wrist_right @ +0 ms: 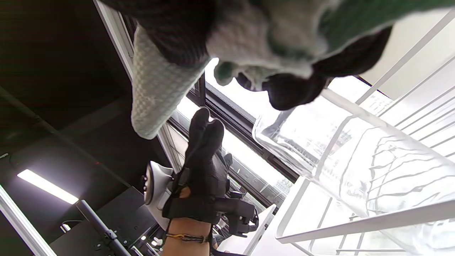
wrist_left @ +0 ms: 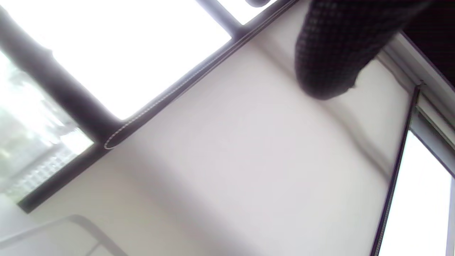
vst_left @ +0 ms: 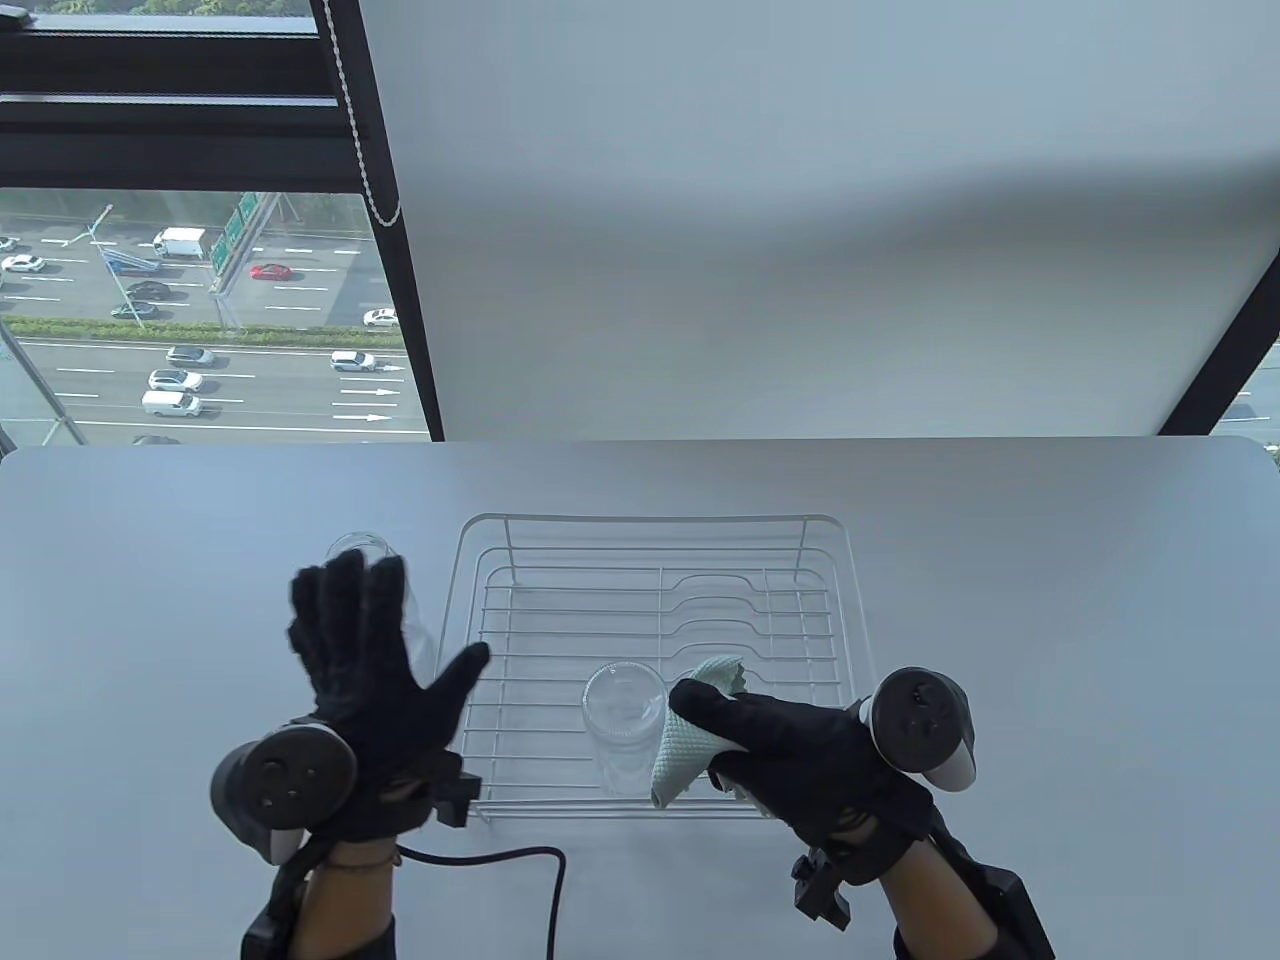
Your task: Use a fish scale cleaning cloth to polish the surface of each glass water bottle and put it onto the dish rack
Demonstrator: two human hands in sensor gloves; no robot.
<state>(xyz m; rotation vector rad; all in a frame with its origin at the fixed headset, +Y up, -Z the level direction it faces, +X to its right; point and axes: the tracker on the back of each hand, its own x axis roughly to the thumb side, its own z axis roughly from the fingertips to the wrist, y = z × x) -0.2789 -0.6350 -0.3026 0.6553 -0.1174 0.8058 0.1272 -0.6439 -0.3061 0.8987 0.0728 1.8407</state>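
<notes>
One clear glass bottle (vst_left: 622,720) stands upright at the front of the white wire dish rack (vst_left: 655,540). My right hand (vst_left: 770,735) grips the pale green fish scale cloth (vst_left: 690,745) just right of that bottle, the cloth close to or touching the glass (wrist_right: 355,160). A second glass bottle (vst_left: 360,548) stands on the table left of the rack, mostly hidden behind my left hand (vst_left: 370,650). That hand is raised with its fingers spread straight and holds nothing. In the right wrist view the cloth (wrist_right: 156,89) hangs from my fingers.
A grey table (vst_left: 1050,620) carries the rack at its middle. A black cable (vst_left: 500,860) runs from my left wrist toward the near edge. A white roller blind (vst_left: 800,220) and a window with a bead chain (vst_left: 360,130) lie behind the table.
</notes>
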